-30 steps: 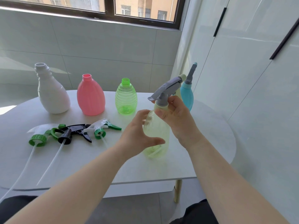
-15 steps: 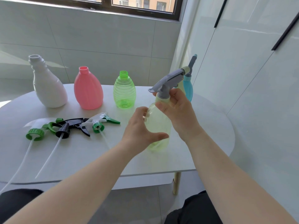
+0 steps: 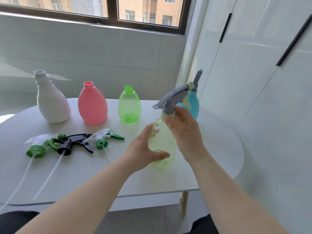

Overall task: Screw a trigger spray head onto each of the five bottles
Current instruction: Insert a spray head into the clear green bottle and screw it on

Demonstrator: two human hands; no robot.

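A pale yellow bottle stands near the table's front right, with a grey trigger head on its neck. My left hand wraps the bottle's body. My right hand pinches the grey collar at the neck. Behind it stands a blue bottle that carries a grey head. At the back stand a white bottle, a pink bottle and a green bottle, all with bare necks. Three loose trigger heads lie at left: green-collared, black, white-and-green.
The white round table ends close to my body and at the right, beside a tall cabinet wall. A tiled wall and a window lie behind the bottles. Long dip tubes trail from the loose heads toward the front edge.
The view has tilted slightly. My right hand's fingers have shifted round the grey collar while my left hand keeps hold of the yellow bottle. The other bottles and loose heads have not moved.
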